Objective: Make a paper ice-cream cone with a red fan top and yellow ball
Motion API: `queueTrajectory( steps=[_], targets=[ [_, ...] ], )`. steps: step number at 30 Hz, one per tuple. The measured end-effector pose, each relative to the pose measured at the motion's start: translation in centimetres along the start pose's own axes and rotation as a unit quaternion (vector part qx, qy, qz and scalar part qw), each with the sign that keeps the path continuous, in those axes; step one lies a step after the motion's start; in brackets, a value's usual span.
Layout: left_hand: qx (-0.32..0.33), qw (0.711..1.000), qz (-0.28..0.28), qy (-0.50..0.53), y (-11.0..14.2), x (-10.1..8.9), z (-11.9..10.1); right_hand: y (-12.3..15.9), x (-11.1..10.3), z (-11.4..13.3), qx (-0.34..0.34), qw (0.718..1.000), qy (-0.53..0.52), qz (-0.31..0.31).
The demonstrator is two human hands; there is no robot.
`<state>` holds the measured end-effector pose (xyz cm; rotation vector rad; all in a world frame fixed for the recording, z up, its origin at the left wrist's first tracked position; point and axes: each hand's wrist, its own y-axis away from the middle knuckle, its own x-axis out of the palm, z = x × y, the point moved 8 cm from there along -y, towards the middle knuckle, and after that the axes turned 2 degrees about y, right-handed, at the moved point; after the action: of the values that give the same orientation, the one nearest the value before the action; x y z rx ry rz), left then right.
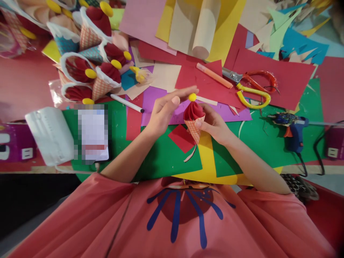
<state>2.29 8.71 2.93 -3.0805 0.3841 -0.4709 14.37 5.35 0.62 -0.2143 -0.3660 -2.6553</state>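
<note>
My right hand [215, 123] is closed round a small paper ice-cream cone [194, 129] with an orange checked wrapper. Dark red folded paper [194, 111] fills its top, and a yellow ball [192, 97] sits on the tip. My left hand [168, 109] is beside the cone on the left, fingers stretched out towards the yellow ball. It holds nothing; whether a fingertip touches the ball I cannot tell. Under the cone lie a red paper square [181, 139] and a thin pale strip [190, 154].
Several finished paper cones [103, 84] stand at the upper left. Scissors [254, 86], an orange stick-like marker [215, 76] and a blue glue gun [295, 132] lie to the right. A phone [94, 132], a white device [49, 136] and a pen [127, 103] are left. A paper roll [206, 28] lies behind.
</note>
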Motion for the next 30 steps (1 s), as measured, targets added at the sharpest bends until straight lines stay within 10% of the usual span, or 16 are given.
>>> queueTrajectory(
  steps=[30],
  targets=[
    [-0.03, 0.998, -0.049, 0.006, 0.0, -0.6, 1.2, 0.0, 0.0, 0.1, -0.012, 0.999, 0.031, 0.003]
  ],
)
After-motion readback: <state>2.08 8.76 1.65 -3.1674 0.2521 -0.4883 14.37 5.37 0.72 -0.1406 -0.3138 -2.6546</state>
